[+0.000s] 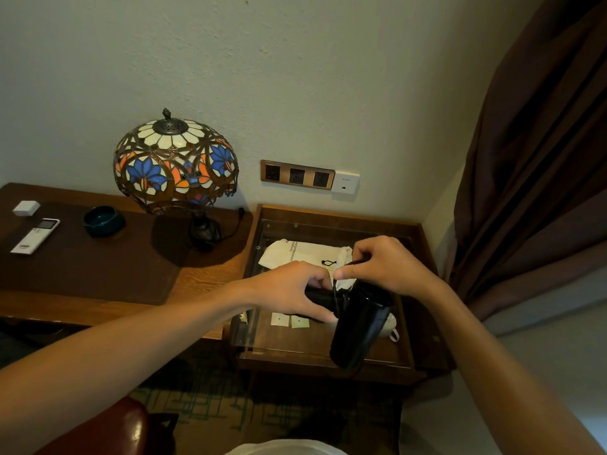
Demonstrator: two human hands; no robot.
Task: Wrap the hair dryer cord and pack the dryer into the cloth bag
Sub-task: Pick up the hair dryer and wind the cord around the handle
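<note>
A black hair dryer hangs above the glass-topped side table, its barrel pointing down toward me. My left hand grips the dryer's handle, which lies sideways under the fingers. My right hand pinches the black cord just above the dryer, where the cord loops around the handle. A cream cloth bag with printed text and a black drawstring lies flat on the glass behind my hands. Most of the handle is hidden by my left hand.
A stained-glass lamp stands on the wooden desk to the left, with a dark ashtray, a white remote and a small white box. Wall sockets sit behind. A brown curtain hangs right. A white cup sits under the glass.
</note>
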